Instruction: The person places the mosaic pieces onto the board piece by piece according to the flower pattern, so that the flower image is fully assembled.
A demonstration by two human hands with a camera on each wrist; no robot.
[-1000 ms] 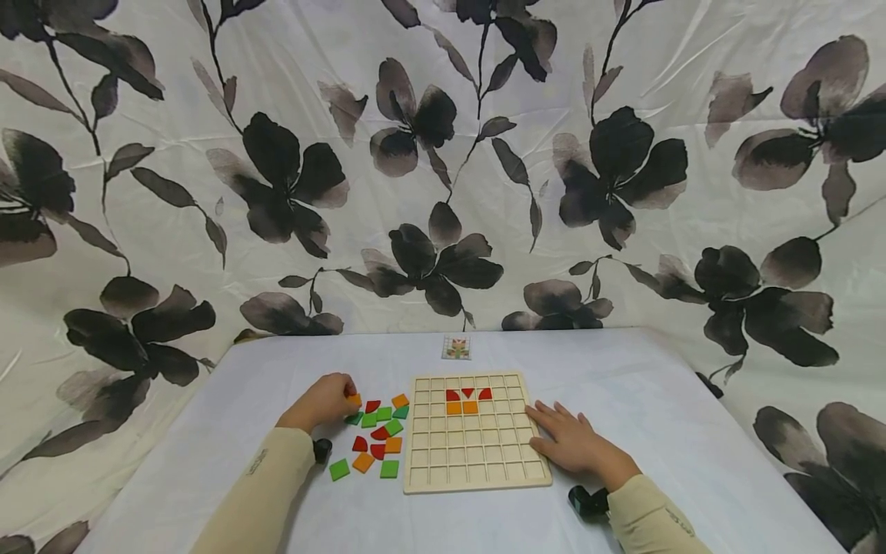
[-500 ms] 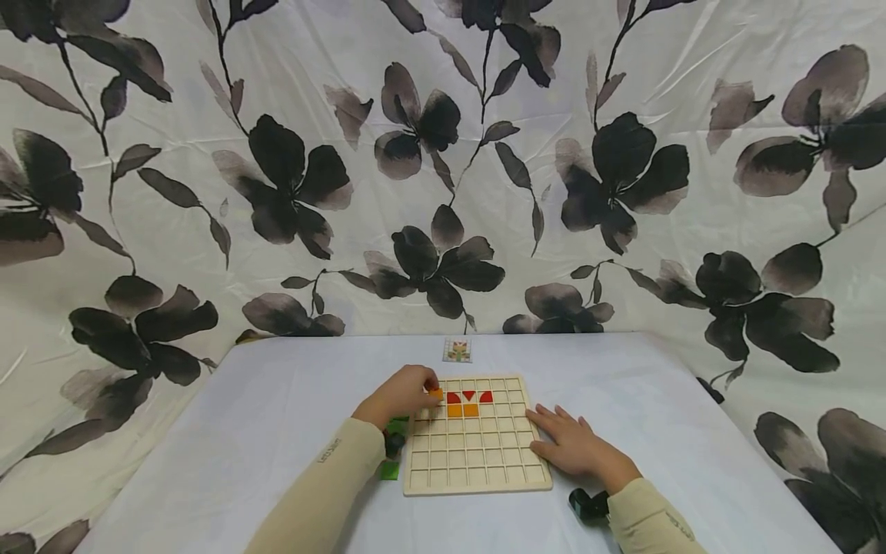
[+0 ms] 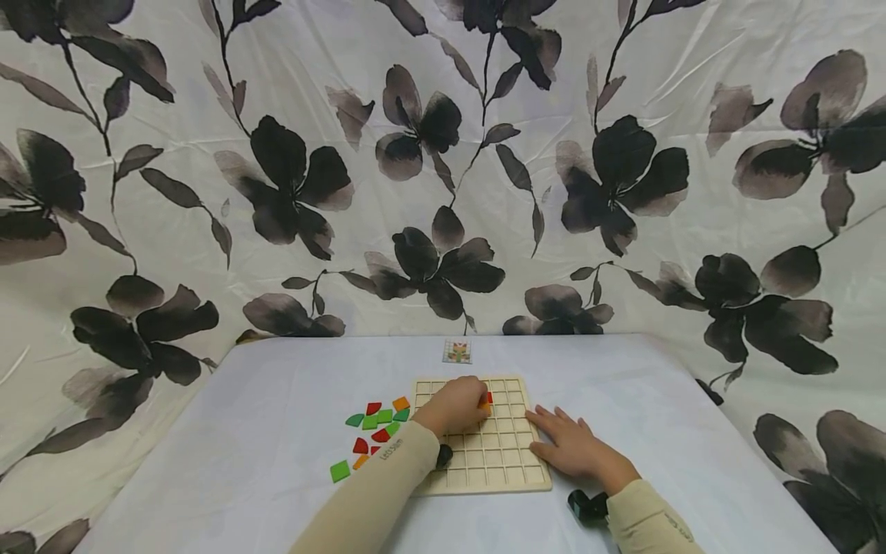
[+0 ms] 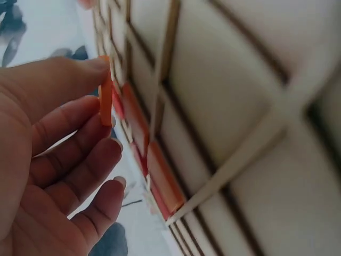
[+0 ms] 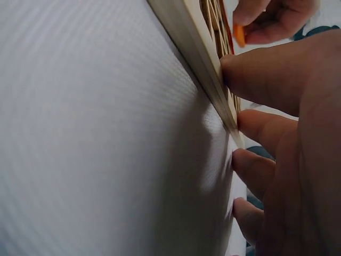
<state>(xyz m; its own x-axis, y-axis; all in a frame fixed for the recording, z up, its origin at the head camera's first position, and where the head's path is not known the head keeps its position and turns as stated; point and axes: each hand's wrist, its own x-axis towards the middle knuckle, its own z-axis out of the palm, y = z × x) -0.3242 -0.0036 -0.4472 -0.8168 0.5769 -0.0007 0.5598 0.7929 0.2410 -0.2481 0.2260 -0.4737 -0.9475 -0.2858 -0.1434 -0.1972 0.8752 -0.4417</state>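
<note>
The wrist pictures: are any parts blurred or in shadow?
Left wrist view: the nearest strips of the wooden board are blurred, while the orange tile looks somewhat clearer; right wrist view: a soft, dark shadow lies on the white cloth beside the board.

Tiles [image 3: 370, 422] lie left of the board [image 3: 495, 460].

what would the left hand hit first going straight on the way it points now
Likely the grid board, touched first by the orange tile pinched in the left hand; depth is hard to judge, so exactly where is unclear.
</note>
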